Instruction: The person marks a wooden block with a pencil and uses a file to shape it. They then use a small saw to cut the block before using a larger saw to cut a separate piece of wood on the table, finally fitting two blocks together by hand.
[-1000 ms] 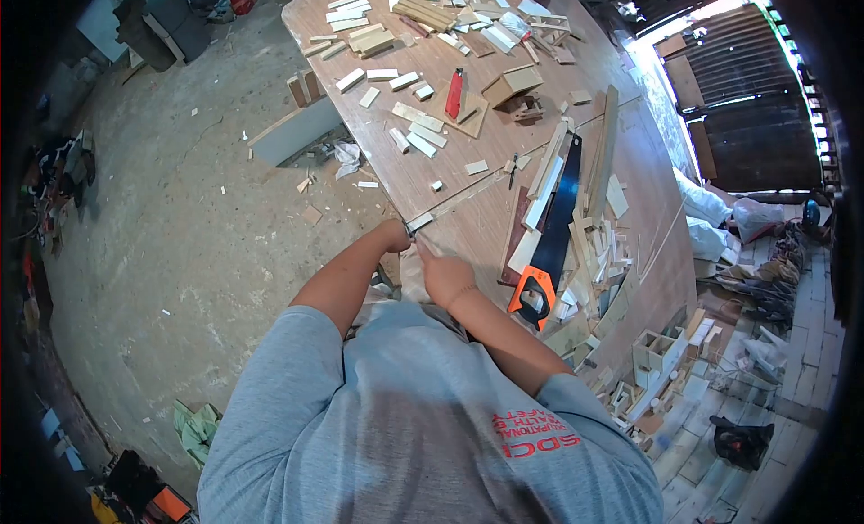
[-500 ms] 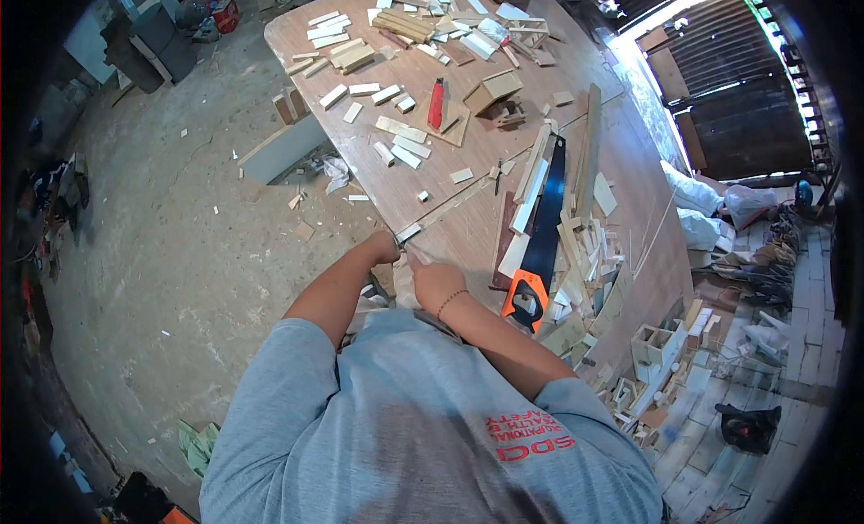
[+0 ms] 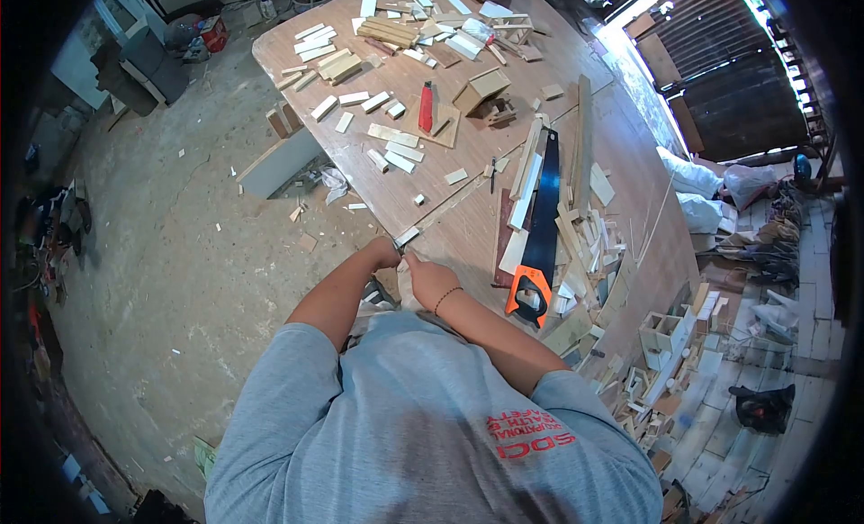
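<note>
At the near corner of the table, my left hand (image 3: 383, 251) is closed, its fingertips at a small white-faced wood piece (image 3: 409, 237) lying by the edge. A thin dark edge shows between the fingers and the piece, too small to make out. Close beside it, my right hand (image 3: 432, 281) is curled, thumb side toward the left fingertips; whatever it grips is hidden. A tiny wood block (image 3: 419, 200) lies just beyond. To the right, a handsaw (image 3: 542, 218) with an orange and black handle rests beside wood strips (image 3: 525, 195).
The brown table (image 3: 459, 222) carries several cut wood pieces (image 3: 396, 137), a red-handled tool (image 3: 426, 105), a small wooden box (image 3: 481, 90) and a pencil-like dark stick (image 3: 492, 175). A grey board (image 3: 279, 164) leans by the left edge. Offcuts (image 3: 661, 339) pile up at right.
The view has shifted slightly. My right hand's pointing finger or thumb is drawn back a little from the wood piece; my left hand stays at the table corner.
</note>
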Demonstrator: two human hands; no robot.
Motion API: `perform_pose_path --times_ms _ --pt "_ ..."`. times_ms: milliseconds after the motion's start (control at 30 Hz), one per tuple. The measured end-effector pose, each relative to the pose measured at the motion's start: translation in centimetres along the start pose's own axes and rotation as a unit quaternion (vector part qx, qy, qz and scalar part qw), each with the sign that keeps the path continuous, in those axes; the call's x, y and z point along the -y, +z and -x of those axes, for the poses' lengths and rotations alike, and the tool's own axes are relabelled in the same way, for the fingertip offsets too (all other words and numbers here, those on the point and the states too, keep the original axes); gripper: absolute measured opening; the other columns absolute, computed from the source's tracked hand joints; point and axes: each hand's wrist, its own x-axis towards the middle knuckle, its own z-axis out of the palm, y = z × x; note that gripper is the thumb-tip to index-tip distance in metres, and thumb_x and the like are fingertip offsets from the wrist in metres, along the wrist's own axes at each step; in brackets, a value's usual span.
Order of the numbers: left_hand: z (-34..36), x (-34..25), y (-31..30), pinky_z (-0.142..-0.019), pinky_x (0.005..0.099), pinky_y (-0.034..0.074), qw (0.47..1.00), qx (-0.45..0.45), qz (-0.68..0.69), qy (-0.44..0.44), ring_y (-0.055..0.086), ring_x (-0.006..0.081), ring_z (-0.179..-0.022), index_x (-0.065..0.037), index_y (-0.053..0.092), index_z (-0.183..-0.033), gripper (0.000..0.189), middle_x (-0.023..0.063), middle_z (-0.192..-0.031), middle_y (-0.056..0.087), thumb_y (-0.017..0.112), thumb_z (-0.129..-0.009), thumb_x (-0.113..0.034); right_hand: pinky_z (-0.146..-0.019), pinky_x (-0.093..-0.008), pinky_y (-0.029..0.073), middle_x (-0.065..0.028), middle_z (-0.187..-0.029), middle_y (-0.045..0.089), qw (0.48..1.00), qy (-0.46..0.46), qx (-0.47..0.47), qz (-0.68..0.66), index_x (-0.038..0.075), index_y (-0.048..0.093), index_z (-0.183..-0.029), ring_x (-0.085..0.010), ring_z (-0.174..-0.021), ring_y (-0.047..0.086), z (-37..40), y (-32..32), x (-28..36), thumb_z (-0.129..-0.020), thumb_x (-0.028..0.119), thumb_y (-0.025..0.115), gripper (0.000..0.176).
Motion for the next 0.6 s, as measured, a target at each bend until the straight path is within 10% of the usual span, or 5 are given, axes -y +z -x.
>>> perform_pose_path --times_ms 600 --pt "-0.5 0.3 0.4 -0.051 0.0414 0.052 1.000 -0.013 0.004 -0.004 0.064 0.0315 -0.058 0.002 0.070 -0.083 0.028 0.0207 -0.073 0.065 0.072 -0.066 -0.020 -0.076 -0.0436 0.051 -0.0162 -0.095 0.068 0.994 0.009 0.063 0.092 0.011 0.048 -0.133 -0.0315 -0.090 0.065 0.8 -2.5 1.8 -0.086 0.012 0.043 0.047"
